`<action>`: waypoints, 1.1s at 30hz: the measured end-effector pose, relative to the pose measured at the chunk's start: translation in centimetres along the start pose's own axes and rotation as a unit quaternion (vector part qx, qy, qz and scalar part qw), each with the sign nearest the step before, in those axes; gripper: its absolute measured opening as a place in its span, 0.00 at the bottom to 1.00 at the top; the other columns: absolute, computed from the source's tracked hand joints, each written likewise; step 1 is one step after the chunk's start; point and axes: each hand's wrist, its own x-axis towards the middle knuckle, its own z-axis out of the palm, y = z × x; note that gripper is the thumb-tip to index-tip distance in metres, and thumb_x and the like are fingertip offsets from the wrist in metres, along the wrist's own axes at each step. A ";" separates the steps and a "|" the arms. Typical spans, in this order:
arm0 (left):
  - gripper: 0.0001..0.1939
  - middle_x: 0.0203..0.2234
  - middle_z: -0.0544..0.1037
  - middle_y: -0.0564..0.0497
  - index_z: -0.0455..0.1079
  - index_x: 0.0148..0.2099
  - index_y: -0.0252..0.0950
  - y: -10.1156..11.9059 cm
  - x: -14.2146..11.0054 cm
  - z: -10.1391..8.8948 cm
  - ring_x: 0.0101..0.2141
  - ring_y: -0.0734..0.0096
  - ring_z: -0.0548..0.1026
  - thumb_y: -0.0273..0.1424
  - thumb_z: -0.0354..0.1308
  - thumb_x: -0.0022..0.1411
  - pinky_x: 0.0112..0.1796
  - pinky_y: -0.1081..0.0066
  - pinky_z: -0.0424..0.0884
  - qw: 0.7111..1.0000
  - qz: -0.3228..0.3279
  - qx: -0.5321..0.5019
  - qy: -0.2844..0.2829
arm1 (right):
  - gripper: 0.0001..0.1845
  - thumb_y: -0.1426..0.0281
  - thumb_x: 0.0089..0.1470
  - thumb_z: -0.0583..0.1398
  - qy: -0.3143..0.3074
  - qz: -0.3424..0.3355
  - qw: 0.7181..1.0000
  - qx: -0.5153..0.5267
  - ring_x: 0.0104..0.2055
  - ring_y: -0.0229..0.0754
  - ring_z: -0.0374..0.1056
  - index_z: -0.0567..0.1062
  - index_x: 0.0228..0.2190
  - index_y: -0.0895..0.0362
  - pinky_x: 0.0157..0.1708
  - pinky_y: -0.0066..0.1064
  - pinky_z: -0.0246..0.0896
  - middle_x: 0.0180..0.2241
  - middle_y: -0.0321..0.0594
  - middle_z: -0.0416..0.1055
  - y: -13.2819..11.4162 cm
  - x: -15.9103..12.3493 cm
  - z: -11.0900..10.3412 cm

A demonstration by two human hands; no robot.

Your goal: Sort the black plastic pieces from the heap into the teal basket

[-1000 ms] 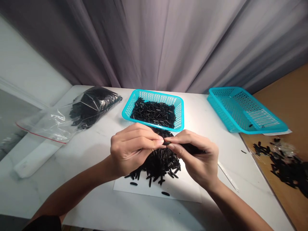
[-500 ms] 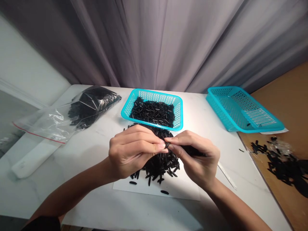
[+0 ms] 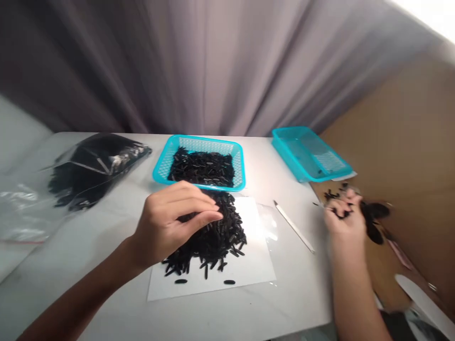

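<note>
My left hand (image 3: 179, 222) hovers over a heap of small, long black pieces (image 3: 215, 237), its fingers curved and the thumb apart from them; nothing shows in its grasp. The heap lies on a white sheet (image 3: 258, 255), with two single pieces near the front edge. Far to the right, my right hand (image 3: 344, 220) is at a smaller scatter of black pieces (image 3: 330, 194) on a brown surface. Blur hides how its fingers are set, and black bits show among them. Behind the heap stands a turquoise basket (image 3: 156, 173) holding many such pieces.
A second turquoise basket (image 3: 302, 166) stands at the back right with a few dark bits inside. A white pen-like stick (image 3: 295, 227) lies right of the sheet. On the left rests a clear plastic bag (image 3: 103, 170) full of black pieces. A grey curtain (image 3: 177, 66) hangs behind.
My hands have parted from the black piece they pinched together. The right has swung far right to the scatter, and the left's fingers have loosened. The view has turned right.
</note>
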 end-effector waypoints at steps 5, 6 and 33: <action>0.03 0.30 0.83 0.53 0.77 0.37 0.37 0.0 -0.3 0.3 0.35 0.69 0.80 0.25 0.67 0.61 0.39 0.67 0.77 0.999 0.007 -0.001 -0.043 | 0.12 0.60 0.59 0.66 -0.027 0.055 0.997 0.044 0.14 0.25 0.41 0.74 0.28 0.54 0.10 0.14 0.39 0.18 0.22 0.49 2.6 -2.3 3.1; 0.03 0.31 0.83 0.53 0.77 0.38 0.37 0.1 -0.4 0.4 0.35 0.69 0.80 0.25 0.67 0.61 0.39 0.67 0.77 0.999 0.007 -0.001 -0.049 | 0.12 0.59 0.57 0.67 -0.045 0.071 0.995 0.052 0.15 0.25 0.42 0.74 0.30 0.53 0.11 0.14 0.41 0.18 0.22 0.50 2.9 -3.2 4.2; 0.01 0.30 0.82 0.51 0.77 0.37 0.34 -0.3 -1.9 1.9 0.32 0.71 0.78 0.25 0.64 0.63 0.36 0.70 0.74 0.997 -0.033 0.063 -0.037 | 0.11 0.62 0.57 0.66 -0.311 0.077 0.931 -0.176 0.21 0.32 0.57 0.84 0.37 0.56 0.19 0.26 0.49 0.21 0.32 0.67 4.8 -16.4 14.7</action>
